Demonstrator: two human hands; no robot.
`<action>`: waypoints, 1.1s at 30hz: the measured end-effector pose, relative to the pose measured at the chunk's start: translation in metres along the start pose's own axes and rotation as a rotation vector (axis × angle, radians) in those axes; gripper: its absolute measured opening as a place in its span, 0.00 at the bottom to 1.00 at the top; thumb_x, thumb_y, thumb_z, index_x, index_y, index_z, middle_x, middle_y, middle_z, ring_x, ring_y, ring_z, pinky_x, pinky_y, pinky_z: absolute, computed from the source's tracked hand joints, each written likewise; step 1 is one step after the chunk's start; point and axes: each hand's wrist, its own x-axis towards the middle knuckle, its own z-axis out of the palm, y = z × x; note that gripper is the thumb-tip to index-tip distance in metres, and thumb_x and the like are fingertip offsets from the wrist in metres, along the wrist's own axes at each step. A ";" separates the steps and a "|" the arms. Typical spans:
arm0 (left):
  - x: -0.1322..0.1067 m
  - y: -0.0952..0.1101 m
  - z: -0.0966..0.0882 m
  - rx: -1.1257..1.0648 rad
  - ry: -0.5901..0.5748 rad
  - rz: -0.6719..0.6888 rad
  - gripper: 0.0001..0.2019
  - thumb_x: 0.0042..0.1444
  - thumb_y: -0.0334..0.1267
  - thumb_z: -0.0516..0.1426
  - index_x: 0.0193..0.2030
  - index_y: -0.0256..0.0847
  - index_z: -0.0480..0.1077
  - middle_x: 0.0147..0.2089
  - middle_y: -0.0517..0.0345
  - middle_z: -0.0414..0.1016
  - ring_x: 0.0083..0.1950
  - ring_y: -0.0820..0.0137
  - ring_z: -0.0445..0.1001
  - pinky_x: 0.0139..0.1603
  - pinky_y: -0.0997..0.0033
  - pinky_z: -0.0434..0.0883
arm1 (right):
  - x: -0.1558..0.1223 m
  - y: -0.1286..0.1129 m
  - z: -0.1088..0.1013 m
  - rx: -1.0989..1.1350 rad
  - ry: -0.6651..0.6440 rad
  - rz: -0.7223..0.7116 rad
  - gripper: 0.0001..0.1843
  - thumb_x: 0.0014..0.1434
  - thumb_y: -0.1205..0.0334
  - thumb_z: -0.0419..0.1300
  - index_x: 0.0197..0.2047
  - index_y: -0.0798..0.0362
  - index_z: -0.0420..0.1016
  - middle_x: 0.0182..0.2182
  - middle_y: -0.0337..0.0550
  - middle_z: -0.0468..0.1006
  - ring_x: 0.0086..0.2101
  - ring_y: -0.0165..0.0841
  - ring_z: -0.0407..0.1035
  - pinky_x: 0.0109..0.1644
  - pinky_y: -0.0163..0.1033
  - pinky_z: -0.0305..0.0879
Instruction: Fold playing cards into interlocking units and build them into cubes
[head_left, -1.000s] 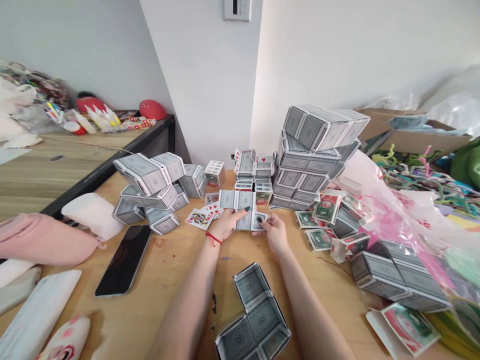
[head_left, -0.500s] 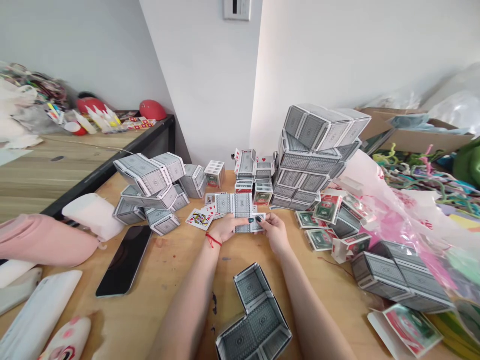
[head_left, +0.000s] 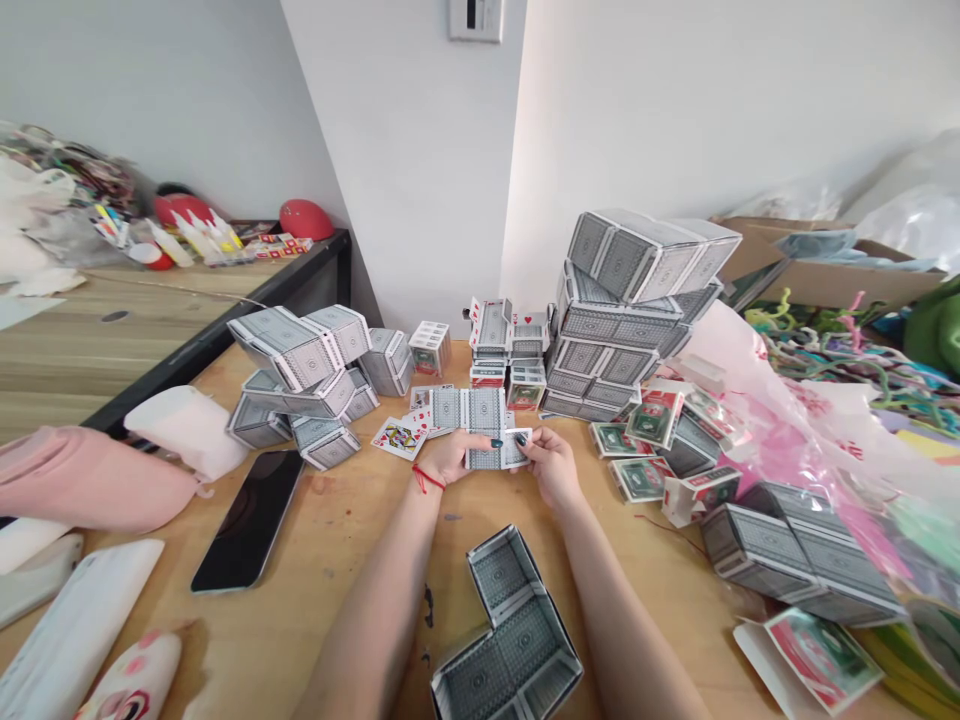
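**Delicately Does It: Fingertip Work in Close Quarters**

Both arms reach toward the middle of a wooden counter (head_left: 337, 560), where a joined panel of grey-backed cards (head_left: 485, 405) lies between two hands. The left hand (head_left: 448, 458), a red string bracelet (head_left: 427, 478) at its wrist, clamps the lower left of the panel, its thumb laid across the patterned face; the fingers beneath are hidden. The right hand (head_left: 551, 465) pinches a smaller end card (head_left: 515, 447) at the panel's right side, thumb on top. The hands are apart, with the cards bridging the gap; whether the panel rests on the wood or hangs just above it cannot be told.

By the look of it, the step in hand is fitting or folding that end piece against its neighbour. The next move would seem to call for a firm left hold while the right lines up the edges and presses the seam, without buckling the thin card.

Just behind the left hand lie loose cards (head_left: 400, 438), some face up. Toward the near edge, between the forearms, sits an open, L-shaped frame (head_left: 525, 620) of the same card backs. A tall stack of card blocks (head_left: 615, 340) rises toward the far right corner, leaning unevenly; a lower cluster (head_left: 300, 380) stands by the left edge, with a dark-screened phone (head_left: 247, 520) lying nearer. Red-and-green card boxes (head_left: 645, 478) are strewn toward the right edge.
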 end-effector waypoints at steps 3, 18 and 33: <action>-0.001 0.000 -0.005 0.003 0.049 0.017 0.11 0.40 0.25 0.57 0.32 0.39 0.74 0.28 0.53 0.78 0.43 0.58 0.74 0.43 0.62 0.68 | 0.002 -0.004 -0.007 0.021 0.031 -0.019 0.14 0.37 0.61 0.67 0.20 0.53 0.63 0.17 0.33 0.68 0.18 0.26 0.63 0.18 0.33 0.65; 0.001 0.005 -0.014 -0.071 0.193 0.162 0.13 0.44 0.33 0.58 0.40 0.40 0.73 0.33 0.52 0.77 0.45 0.56 0.73 0.46 0.60 0.68 | 0.002 -0.004 -0.007 0.016 -0.032 -0.156 0.18 0.44 0.55 0.65 0.31 0.48 0.58 0.29 0.34 0.73 0.27 0.32 0.72 0.22 0.38 0.71; 0.002 0.008 -0.014 0.004 0.216 0.091 0.14 0.43 0.30 0.58 0.40 0.38 0.72 0.35 0.51 0.77 0.43 0.57 0.74 0.44 0.61 0.69 | 0.001 -0.006 -0.009 -0.027 0.010 -0.243 0.18 0.45 0.56 0.65 0.32 0.48 0.58 0.28 0.33 0.71 0.29 0.30 0.70 0.25 0.37 0.73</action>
